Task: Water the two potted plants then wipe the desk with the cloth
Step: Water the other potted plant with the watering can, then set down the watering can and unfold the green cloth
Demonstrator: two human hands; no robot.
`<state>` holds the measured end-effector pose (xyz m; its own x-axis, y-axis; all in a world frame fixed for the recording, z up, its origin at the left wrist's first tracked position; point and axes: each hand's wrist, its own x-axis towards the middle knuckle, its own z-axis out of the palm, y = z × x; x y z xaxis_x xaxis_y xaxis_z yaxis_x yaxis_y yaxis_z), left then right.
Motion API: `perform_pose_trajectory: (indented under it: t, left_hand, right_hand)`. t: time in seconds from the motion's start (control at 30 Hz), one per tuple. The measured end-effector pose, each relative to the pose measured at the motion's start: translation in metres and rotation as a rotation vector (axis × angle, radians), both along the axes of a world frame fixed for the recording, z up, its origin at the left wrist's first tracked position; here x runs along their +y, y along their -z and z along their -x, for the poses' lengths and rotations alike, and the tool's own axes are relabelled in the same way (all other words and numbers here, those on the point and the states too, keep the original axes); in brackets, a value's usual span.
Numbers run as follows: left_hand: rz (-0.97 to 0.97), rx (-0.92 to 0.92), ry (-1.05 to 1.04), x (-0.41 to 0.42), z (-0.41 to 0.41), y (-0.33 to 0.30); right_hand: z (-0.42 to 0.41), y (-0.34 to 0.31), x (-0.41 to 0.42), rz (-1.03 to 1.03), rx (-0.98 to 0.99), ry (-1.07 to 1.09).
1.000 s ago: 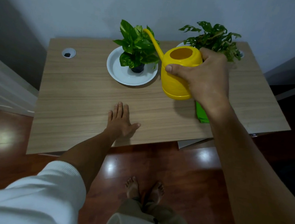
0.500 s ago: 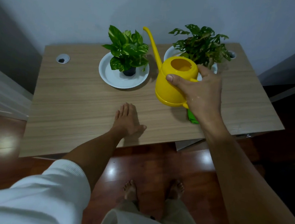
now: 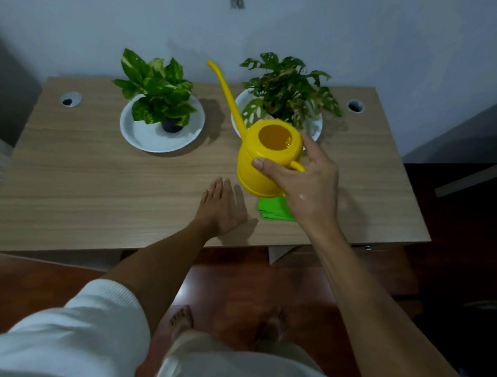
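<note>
My right hand (image 3: 307, 187) grips the handle of a yellow watering can (image 3: 261, 159), held upright above the desk with its long spout pointing up and back between the two plants. The left potted plant (image 3: 156, 92), with broad green leaves, stands in a white dish (image 3: 144, 138). Behind the can, the right potted plant (image 3: 288, 87) with holed leaves sits in another white dish (image 3: 316, 125). A folded green cloth (image 3: 272, 209) lies on the desk, partly under the can and my hand. My left hand (image 3: 220, 208) rests flat on the wooden desk (image 3: 93, 182), fingers together.
Two round cable holes (image 3: 70, 99) (image 3: 355, 105) sit at the desk's back corners. A white wall runs behind the desk. My bare feet (image 3: 182, 320) stand on a dark reddish floor in front of the desk's near edge.
My right hand has pulled the watering can back from the left plant toward me and set it upright, over the green cloth. My left hand stayed flat on the desk.
</note>
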<state>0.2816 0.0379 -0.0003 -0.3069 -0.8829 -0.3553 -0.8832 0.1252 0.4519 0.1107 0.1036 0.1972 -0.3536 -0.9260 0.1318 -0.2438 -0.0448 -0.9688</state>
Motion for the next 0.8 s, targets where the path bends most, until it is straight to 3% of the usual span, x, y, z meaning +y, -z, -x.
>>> perform_pose_trajectory:
  t: [0.43, 0.8]
  left_hand:
    - [0.057, -0.009, 0.167, 0.015, 0.162, -0.014]
    - [0.044, -0.091, 0.412, 0.001, 0.245, 0.014]
  right_hand:
    - [0.163, 0.033, 0.043, -0.048, 0.010, 0.081]
    - [0.234, 0.095, 0.056, -0.161, 0.047, 0.276]
